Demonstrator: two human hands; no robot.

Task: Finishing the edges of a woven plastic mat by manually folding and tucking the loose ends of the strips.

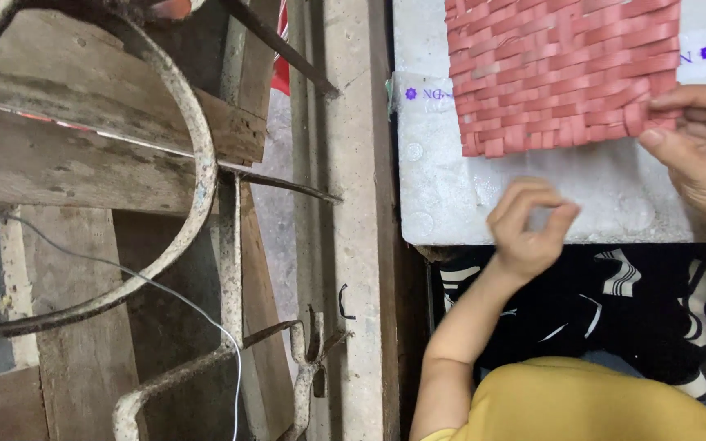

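Your right hand [700, 155] pinches the largely woven red strip mat [561, 69], bottom edge unfinished, while your left hand [529, 229] fingers curl empty.

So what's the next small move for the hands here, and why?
Probably bring the left hand up to the red woven mat: the right hand pinches its lower right edge, while the left hovers curled over the white board, apparently holding nothing.
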